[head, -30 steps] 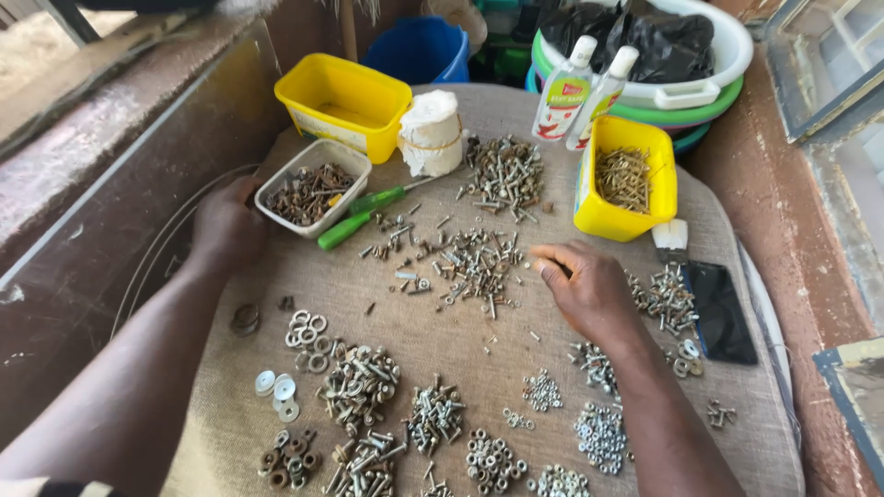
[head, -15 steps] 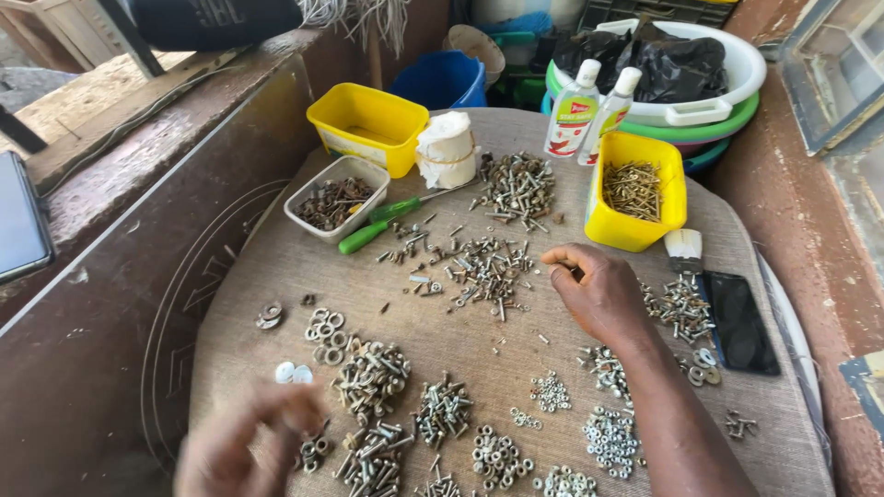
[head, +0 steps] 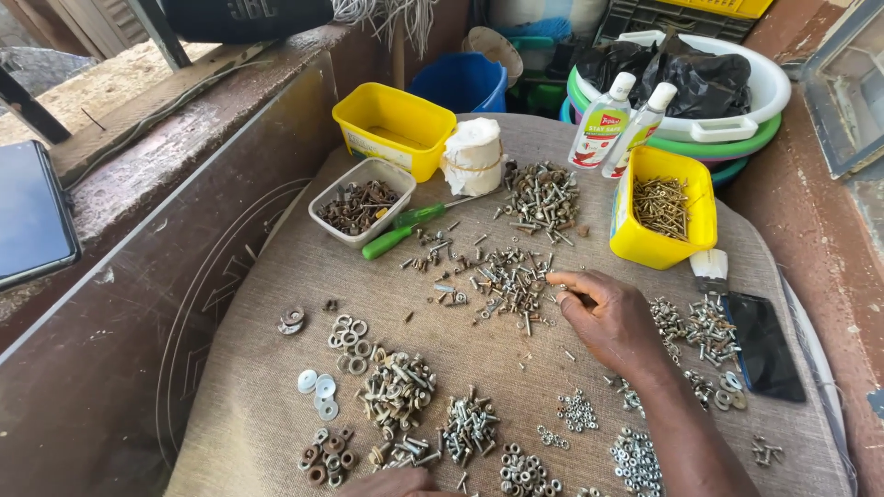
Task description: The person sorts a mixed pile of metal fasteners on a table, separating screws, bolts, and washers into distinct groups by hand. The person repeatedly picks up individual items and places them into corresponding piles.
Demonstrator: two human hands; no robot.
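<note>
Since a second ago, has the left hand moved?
Yes. The left hand has pulled back from beside the white tray to the near cloth edge, by the rusty washers.

Mixed pile of screws and bolts (head: 505,281): small, silver-grey with some rusty ones, loose and lying flat at all angles on the burlap, spread just left of the right hand (head: 612,317) fingertips (fingers curled at the pile's right edge, touching the nearest pieces; whether one is pinched can't be told). Strays trail off up-left of the hand. Sorted clump of screws (head: 709,322) sits just right of that hand, close to the knuckles. Left hand (head: 396,482) barely shows at the bottom edge, beside a small bolt heap (head: 468,428).
</note>
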